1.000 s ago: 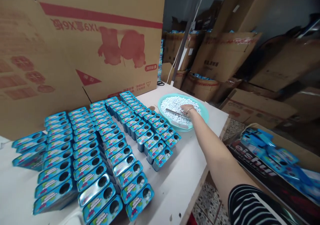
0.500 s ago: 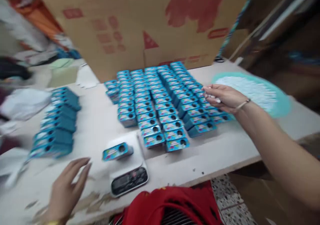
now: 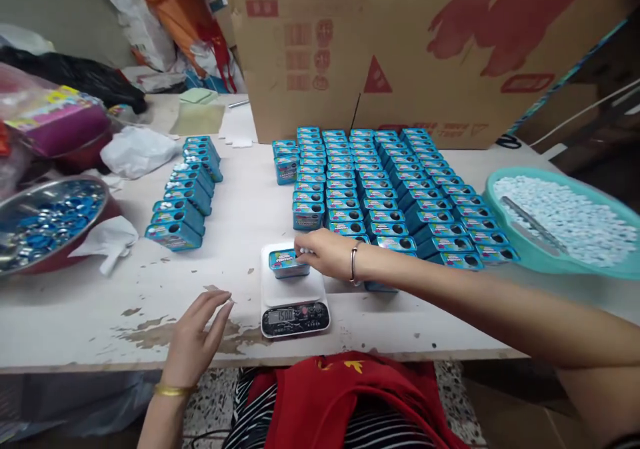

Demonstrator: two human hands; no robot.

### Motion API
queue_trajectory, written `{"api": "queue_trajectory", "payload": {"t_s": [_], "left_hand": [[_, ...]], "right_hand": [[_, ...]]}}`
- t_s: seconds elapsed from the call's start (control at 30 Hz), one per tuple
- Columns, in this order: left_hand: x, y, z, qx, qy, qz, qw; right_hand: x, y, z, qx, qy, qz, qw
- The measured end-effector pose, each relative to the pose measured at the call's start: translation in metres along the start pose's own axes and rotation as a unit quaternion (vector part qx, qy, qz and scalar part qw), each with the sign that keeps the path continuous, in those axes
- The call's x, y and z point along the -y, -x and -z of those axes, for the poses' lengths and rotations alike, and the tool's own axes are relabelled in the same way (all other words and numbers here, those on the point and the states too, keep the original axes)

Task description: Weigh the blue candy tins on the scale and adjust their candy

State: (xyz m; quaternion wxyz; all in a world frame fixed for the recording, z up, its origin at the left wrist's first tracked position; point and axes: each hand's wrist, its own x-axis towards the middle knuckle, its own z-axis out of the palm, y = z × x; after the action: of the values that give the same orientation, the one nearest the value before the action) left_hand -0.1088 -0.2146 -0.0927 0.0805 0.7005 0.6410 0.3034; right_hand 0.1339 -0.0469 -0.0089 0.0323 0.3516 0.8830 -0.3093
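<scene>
On a white digital scale (image 3: 273, 296) sits a small blue tin (image 3: 283, 262) with a printed lid. My right hand (image 3: 325, 252) is at the tin's right end, over its hole, with fingers closed on small white pellets. Part of the tin's top is hidden by those fingers. To the left of the scale, my left hand (image 3: 197, 329) hovers above the table's front edge. Its fingers are stretched out, thumb apart, and it holds nothing I can see. Behind the scale stand several rows of similar blue tins (image 3: 307, 216), many with dark round holes in their lids.
A turquoise tray (image 3: 493, 199) of white pellets, with a metal strip (image 3: 533, 222) lying in it, stands at right. Another row of tins (image 3: 175, 232) is at left, beside a bowl (image 3: 100, 212) of blue and silver pieces. A large cardboard box (image 3: 330, 109) stands behind.
My right hand has come from beside the pellet tray to the tin on the scale. My left hand stays left of the scale. The view has swung left, bringing the bowl into sight.
</scene>
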Motion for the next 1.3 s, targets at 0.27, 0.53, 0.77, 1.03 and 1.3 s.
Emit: {"api": "queue_trajectory", "payload": {"t_s": [0.27,0.53,0.77,1.03,1.3], "left_hand": [[0.010,0.008,-0.005,-0.005,0.022,0.025,0.999],[0.014,0.007,-0.013,-0.003,0.040,0.026,0.999],[0.017,0.007,-0.014,0.000,0.039,0.056,0.998],[0.017,0.001,-0.019,0.003,0.046,0.054,0.997],[0.018,0.001,-0.020,0.005,0.040,0.038,0.998]], "right_hand": [[0.007,-0.002,-0.002,0.024,0.057,-0.054,0.997],[0.004,-0.002,0.000,-0.014,0.024,-0.037,0.999],[-0.020,0.025,0.005,-0.021,-0.329,-0.069,0.942],[-0.030,0.034,-0.005,-0.023,-0.355,-0.098,0.929],[-0.008,0.005,-0.002,-0.026,-0.167,-0.042,0.985]]}}
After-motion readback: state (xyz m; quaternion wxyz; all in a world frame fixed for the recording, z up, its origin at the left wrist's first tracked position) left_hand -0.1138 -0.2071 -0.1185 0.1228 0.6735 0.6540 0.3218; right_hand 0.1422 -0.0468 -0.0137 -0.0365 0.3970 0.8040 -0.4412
